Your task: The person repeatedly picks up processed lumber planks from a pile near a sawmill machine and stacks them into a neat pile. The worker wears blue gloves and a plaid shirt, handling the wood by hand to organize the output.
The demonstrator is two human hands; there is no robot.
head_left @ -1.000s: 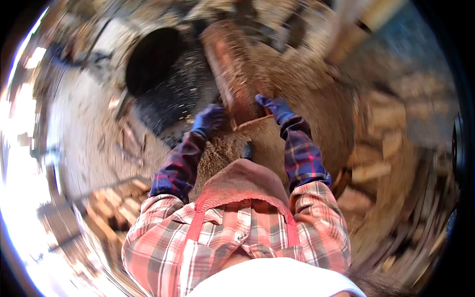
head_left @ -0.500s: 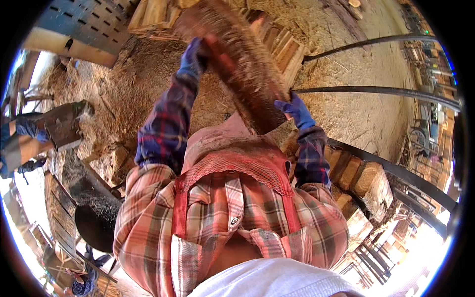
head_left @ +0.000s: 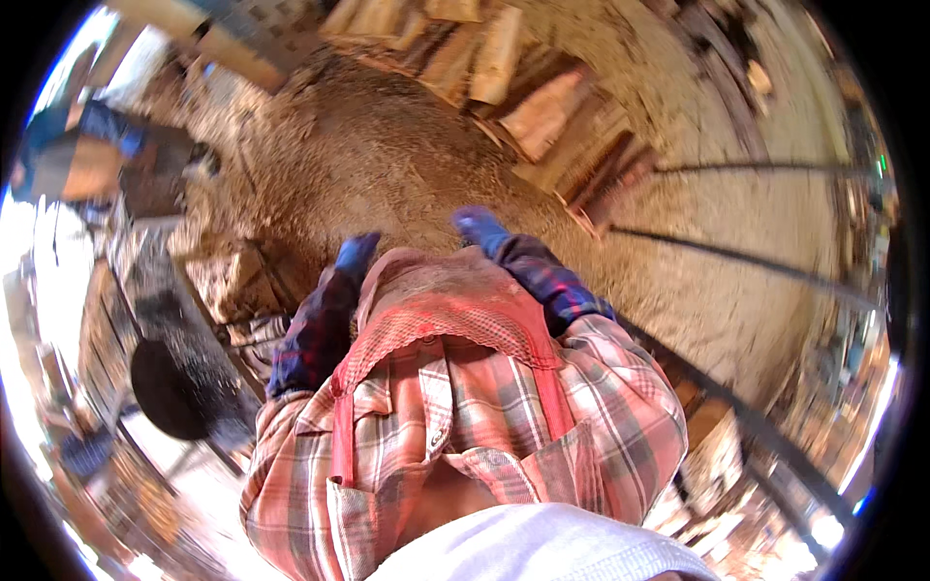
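Note:
Both my hands are free of any load in front of the dusty red apron [head_left: 441, 286]. My left hand [head_left: 358, 252], in a blue glove, hangs by the apron's left edge, its fingers stretched out and somewhat blurred. By the apron's upper right edge is my right hand [head_left: 480, 229], also blue-gloved, with fingers extended and nothing in them. Ahead of the hands, a rough wood slab with a reddish cut face [head_left: 547, 113] lies on a row of stacked wood pieces [head_left: 441, 68]. Neither hand touches the wood.
Sawdust covers the ground [head_left: 358, 136]. Two dark bars [head_left: 736, 256] run out to the right from the stack. A dark round disc [head_left: 167, 389] stands at left beside a dusty machine part. At far left, another person's gloved hand [head_left: 111, 126] shows near a board.
The bark-edged slab that both hands held has been let go and now appears to lie on the stack. Both hands have drawn back toward my waist. The view has turned.

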